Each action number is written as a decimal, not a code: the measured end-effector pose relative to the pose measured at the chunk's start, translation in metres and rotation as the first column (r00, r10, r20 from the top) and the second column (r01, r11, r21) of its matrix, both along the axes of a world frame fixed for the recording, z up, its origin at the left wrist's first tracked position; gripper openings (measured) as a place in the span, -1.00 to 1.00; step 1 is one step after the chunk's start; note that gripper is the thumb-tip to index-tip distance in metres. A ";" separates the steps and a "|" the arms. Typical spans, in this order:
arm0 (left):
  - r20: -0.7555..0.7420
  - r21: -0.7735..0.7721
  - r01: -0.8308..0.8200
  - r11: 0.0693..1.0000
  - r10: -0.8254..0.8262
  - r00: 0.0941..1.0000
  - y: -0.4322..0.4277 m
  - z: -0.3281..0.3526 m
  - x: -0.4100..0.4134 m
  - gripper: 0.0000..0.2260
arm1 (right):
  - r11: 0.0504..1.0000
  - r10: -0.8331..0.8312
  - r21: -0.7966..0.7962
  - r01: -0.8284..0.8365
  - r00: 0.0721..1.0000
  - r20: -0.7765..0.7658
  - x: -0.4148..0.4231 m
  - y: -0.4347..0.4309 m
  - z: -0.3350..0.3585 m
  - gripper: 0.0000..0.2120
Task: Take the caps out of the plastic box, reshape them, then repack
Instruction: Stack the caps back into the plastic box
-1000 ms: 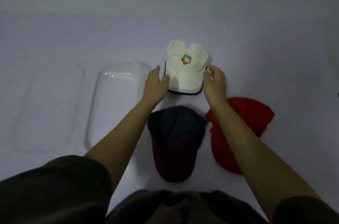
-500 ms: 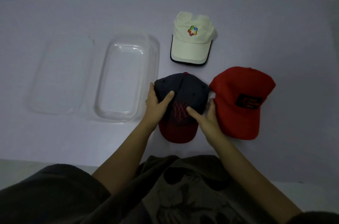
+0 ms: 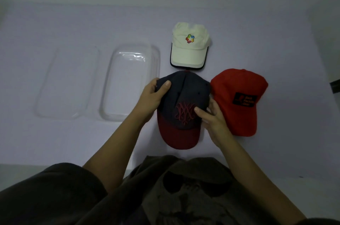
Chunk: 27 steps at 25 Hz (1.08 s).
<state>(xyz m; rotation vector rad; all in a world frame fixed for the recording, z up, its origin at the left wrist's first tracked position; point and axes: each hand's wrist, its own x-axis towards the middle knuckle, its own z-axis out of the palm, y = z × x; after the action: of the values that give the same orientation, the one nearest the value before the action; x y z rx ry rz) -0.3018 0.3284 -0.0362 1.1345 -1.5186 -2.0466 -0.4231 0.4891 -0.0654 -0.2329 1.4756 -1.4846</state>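
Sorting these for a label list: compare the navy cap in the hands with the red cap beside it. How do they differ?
The navy cap has a dark red brim and a red stitched emblem; the red cap is red all over with a black patch. The left hand and right hand grip the navy cap's sides; the red cap lies untouched on the table. Both have brims pointing toward the person and sit outside the plastic box.

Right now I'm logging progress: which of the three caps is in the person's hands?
The navy cap with the dark red brim: left hand and right hand grip its crown. The white cap and red cap lie untouched.
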 end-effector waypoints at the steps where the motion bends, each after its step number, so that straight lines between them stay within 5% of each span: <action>1: -0.038 -0.009 -0.003 1.000 0.003 0.999 -0.008 0.010 0.007 -0.89 | 0.999 0.000 -0.047 0.000 1.000 -0.004 0.003 -0.002 0.011 -0.33; 5: -0.152 -0.077 0.008 0.997 -0.020 0.988 -0.062 0.057 0.042 -0.84 | 0.982 0.079 -0.167 -0.094 0.993 -0.090 0.024 -0.035 0.047 -0.33; 11: -0.108 -0.210 -0.101 0.972 0.080 0.991 -0.142 0.088 0.102 -0.82 | 0.951 0.224 -0.150 -0.270 0.938 -0.266 0.089 -0.123 0.063 -0.20; 13: -0.125 -0.180 -0.154 0.972 0.132 0.983 -0.162 0.079 0.116 -0.83 | 0.954 0.256 -0.050 -0.297 0.888 -0.382 0.106 -0.140 0.055 -0.17; 16: -0.099 -0.100 -0.165 0.981 0.155 0.983 -0.176 0.054 0.121 -0.83 | 0.932 0.330 0.324 -0.162 0.747 -0.577 0.121 -0.142 0.025 -0.18; 19: -0.041 -0.041 -0.130 0.991 0.128 0.991 -0.178 0.031 0.116 -0.84 | 0.871 0.386 0.472 -0.138 0.787 -0.482 0.135 -0.138 0.003 -0.28; 27: 0.017 -0.005 -0.153 0.988 0.153 0.988 -0.196 0.011 0.111 -0.86 | 0.862 0.408 0.481 -0.159 0.781 -0.473 0.148 -0.143 -0.003 -0.43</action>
<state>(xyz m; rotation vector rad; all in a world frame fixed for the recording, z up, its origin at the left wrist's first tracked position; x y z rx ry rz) -0.1911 0.1325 -0.0252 1.2303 -1.3972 -1.9359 -0.2749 0.3456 -0.0684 -0.6514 2.0827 -0.8371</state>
